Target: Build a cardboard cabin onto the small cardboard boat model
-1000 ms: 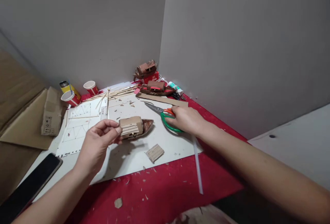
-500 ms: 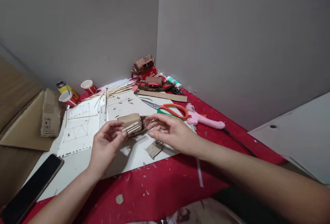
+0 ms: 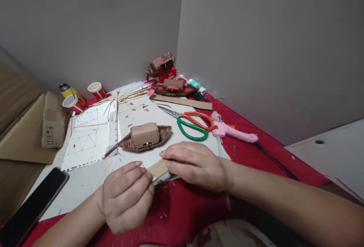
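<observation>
Between my hands, near the front edge of the white board [image 3: 85, 190], is a small light-brown flat piece [image 3: 158, 170]. My left hand [image 3: 127, 194] is closed on its left end, fingers curled. The right end lies under the fingers of my right hand [image 3: 196, 165], which are pressed together over it. Just beyond them a small model boat [image 3: 145, 137] with a cardboard canopy sits upright on the board. Scissors [image 3: 193, 125] with orange and green handles lie open behind my right hand, beside a pink glue gun [image 3: 236, 133].
Two finished model boats, a cardboard strip [image 3: 182, 101] and thin wooden sticks [image 3: 127, 97] lie at the back. Paper cups [image 3: 96, 90], a yellow bottle [image 3: 71, 93], drawings [image 3: 82, 140], a ruler [image 3: 113, 133], a phone [image 3: 34, 205] and cardboard boxes [image 3: 54, 121] are at left.
Both hands have come nearer and lower, away from the boat, which is now fully visible. My left hand has turned over and closed; the light-brown piece is now between both hands.
</observation>
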Motion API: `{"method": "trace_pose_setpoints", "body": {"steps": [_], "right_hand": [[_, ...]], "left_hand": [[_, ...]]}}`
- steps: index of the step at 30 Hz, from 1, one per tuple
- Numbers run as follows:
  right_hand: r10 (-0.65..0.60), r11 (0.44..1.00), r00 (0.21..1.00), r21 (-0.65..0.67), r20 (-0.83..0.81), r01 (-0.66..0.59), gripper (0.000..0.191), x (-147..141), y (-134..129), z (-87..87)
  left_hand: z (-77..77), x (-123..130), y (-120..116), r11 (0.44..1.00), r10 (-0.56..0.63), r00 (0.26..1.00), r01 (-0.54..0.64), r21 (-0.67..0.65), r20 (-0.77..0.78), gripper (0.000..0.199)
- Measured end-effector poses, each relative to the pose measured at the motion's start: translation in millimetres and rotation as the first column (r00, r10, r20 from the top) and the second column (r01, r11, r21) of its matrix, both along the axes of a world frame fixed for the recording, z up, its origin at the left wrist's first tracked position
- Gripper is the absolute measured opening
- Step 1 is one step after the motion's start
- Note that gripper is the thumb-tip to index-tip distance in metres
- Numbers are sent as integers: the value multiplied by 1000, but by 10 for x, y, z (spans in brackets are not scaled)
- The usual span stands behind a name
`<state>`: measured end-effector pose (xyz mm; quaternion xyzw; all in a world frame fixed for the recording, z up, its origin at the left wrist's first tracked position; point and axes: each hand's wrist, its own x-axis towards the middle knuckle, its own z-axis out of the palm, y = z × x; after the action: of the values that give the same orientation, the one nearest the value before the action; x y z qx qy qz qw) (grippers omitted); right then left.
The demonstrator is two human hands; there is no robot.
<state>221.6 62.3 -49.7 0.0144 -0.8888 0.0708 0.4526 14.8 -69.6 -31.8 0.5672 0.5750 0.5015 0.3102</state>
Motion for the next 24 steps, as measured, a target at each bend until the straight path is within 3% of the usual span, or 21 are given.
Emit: {"method": "trace_pose_setpoints", "body": {"steps": [2,4,6,7,8,10,12,13,15,19,22,24], "right_hand": [[2,1000,1000,19,12,-3,15,15,4,14],[10,999,1000,-37,5,-10,16,7,-24,29],[-2,970,1000,-245,3,3,15,-27,-80,42],[-18,913,1000,-407,5,19,14,-53,-112,47],[-30,812,999,-583,10,31,14,-85,-141,52],[-34,496,999,-868,4,20,16,-159,-172,57],[-13,184,999,-983,-31,-28,19,-233,-152,57],[-4,74,999,-996,-44,-43,20,-265,-125,55],[8,-53,999,-997,-48,-47,24,-314,-53,46],[18,-125,999,-991,-49,-47,28,-367,61,8],[12,-130,998,-990,-59,-57,29,-399,87,-25],[11,-129,998,-990,-63,-61,28,-423,90,-44]], "left_hand": [[-11,6,6,996,31,997,-25,86,-67,6],[-1,-12,62,982,6,986,25,186,-164,9],[26,-32,147,963,-54,968,115,243,-244,18],[42,-37,191,957,-68,963,137,255,-262,22],[57,-38,234,964,-19,973,79,253,-231,23],[78,-37,307,980,99,987,-75,186,-127,23],[76,-48,362,981,166,984,-157,118,-67,23],[66,-63,384,980,171,983,-162,116,-69,23],[34,-115,418,971,176,976,-151,184,-127,24],[-46,-246,471,932,96,890,78,355,-445,33],[-106,-318,516,878,76,759,255,404,-646,43],[-144,-349,551,834,115,709,312,455,-696,44]]}}
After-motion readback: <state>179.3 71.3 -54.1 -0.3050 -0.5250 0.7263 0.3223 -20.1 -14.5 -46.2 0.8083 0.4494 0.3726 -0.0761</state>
